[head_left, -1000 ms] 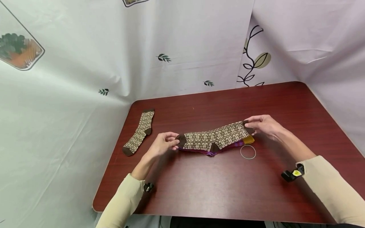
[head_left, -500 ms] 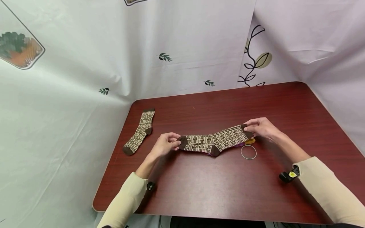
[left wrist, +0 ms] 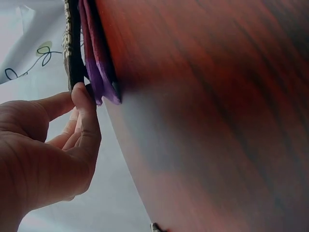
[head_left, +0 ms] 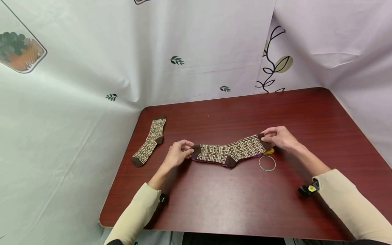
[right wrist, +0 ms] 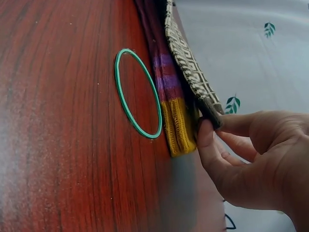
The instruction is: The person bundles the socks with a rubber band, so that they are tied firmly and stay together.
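1. A brown-and-cream patterned sock (head_left: 229,150) is stretching between both hands above the middle of the counter (head_left: 220,200), its brown heel pointing toward the near edge
2. The left hand (head_left: 177,153) is pinching the brown toe end, thumb against fingers
3. The right hand (head_left: 281,137) is gripping the brown cuff end, its thumb and fingers closing on the edge
4. Purple-and-yellow socks (right wrist: 168,87) are lying directly beneath, with two yellow cuff layers showing below the right hand; both wrist views are showing a gap at the ends, though whether the middles are touching is hard to tell
5. A thin green ring (right wrist: 152,137) is resting flat on the counter just beside the yellow cuffs, on the near side
6. A second patterned sock (head_left: 150,141) is lying near the counter's left edge, well apart from the held one, its cuff pointing toward the far side
7. Beige sleeves (head_left: 352,200) are covering both forearms, and a black wrist device (head_left: 308,189) is showing at the right sleeve's end
8. A white sheet (head_left: 196,30) with printed leaves is hanging behind the counter
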Demonstrator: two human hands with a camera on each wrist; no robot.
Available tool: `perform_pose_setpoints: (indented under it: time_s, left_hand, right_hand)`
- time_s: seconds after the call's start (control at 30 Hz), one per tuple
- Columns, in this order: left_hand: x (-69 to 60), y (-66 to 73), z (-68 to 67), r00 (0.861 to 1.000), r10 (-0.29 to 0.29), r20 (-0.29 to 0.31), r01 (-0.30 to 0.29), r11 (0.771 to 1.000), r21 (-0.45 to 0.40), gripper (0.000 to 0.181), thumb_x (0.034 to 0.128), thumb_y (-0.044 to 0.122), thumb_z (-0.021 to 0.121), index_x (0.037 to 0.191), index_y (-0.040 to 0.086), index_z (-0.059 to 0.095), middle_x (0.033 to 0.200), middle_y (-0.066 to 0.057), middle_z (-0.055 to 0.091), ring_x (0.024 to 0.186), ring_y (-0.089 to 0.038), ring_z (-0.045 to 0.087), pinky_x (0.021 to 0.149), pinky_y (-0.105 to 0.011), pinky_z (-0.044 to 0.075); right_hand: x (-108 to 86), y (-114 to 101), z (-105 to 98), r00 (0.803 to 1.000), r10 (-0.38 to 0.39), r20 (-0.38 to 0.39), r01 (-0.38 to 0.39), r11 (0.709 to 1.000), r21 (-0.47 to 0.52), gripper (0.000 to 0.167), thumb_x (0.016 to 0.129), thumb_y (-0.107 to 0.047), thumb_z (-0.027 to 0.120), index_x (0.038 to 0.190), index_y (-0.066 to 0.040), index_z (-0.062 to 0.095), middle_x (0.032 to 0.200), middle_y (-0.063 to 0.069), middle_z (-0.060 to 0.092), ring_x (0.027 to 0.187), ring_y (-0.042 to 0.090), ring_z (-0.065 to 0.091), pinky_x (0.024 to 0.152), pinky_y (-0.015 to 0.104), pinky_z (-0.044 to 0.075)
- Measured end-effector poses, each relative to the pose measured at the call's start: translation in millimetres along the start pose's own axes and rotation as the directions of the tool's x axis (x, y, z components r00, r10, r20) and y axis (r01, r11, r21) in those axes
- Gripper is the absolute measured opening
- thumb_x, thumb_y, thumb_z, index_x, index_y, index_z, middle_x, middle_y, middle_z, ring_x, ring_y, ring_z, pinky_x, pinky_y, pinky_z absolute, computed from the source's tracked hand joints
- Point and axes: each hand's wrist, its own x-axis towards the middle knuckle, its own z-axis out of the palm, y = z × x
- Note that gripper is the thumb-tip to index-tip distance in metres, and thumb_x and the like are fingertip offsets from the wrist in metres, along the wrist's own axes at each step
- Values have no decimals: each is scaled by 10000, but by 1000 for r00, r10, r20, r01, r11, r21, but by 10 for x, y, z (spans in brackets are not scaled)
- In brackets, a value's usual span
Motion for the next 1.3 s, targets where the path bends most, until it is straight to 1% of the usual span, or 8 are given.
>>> perform_pose_setpoints:
  time_s: [0.13,0.23,0.33,0.43,0.6,1.0,1.2,1.3]
  left_hand:
    - [2,-2,5,999,32,-10,-32,999,17,181,955,7,768,1131,49,749,971,-97,792,715,-162,726,675,-320,607]
    - [-3,-10,13,999,44,-17,-43,998,42,195,943,14,785,1122,86,762,967,-83,793,704,-166,728,662,-315,598]
    - [-5,-24,25,998,60,-24,-58,995,78,204,936,31,799,1116,125,771,966,-62,792,704,-147,730,655,-300,589]
    - [-5,-33,38,996,83,-32,-79,991,106,210,933,42,805,1115,141,771,965,-46,790,702,-128,730,647,-290,583]
    - [1,-33,47,995,96,-36,-92,991,95,211,933,28,800,1114,132,769,963,-47,787,692,-131,729,639,-291,589]
    - [12,-43,60,992,122,-16,-121,991,52,187,942,0,781,1098,104,778,956,-65,782,714,-155,746,639,-307,611]
    - [18,-62,65,992,122,-23,-120,991,59,179,945,6,779,1092,107,781,960,-64,789,712,-148,742,639,-304,610]
    - [25,-67,61,993,117,-31,-114,988,105,155,947,46,792,1078,129,787,938,-27,790,706,-120,733,663,-304,600]
  right_hand:
    - [-12,0,8,998,-47,-29,44,994,-98,287,985,-33,738,1210,135,677,977,201,771,734,134,683,620,293,577]
    - [-22,3,7,994,-86,-61,71,974,-215,255,967,-64,768,1172,77,713,950,171,776,698,157,681,605,293,555]
    - [-32,7,17,989,-118,-86,85,945,-317,225,955,-87,783,1145,26,740,918,122,776,721,179,677,654,315,527]
    - [-41,11,24,986,-140,-89,98,926,-364,216,952,-97,782,1137,9,749,895,89,767,788,211,675,724,359,493]
    - [-38,14,28,984,-152,-94,106,920,-377,203,953,-87,768,1134,3,754,881,73,751,832,232,668,765,383,477]
    - [-44,11,13,988,-132,-85,93,929,-358,208,960,-34,732,1157,31,731,858,83,725,705,174,619,656,324,488]
    - [-45,28,38,984,-145,-99,96,917,-387,252,930,-36,768,1173,12,719,864,81,714,805,237,643,768,387,469]
    - [-50,37,59,976,-190,-105,132,905,-404,306,915,-22,788,1212,-8,716,987,165,736,869,295,693,817,433,491]
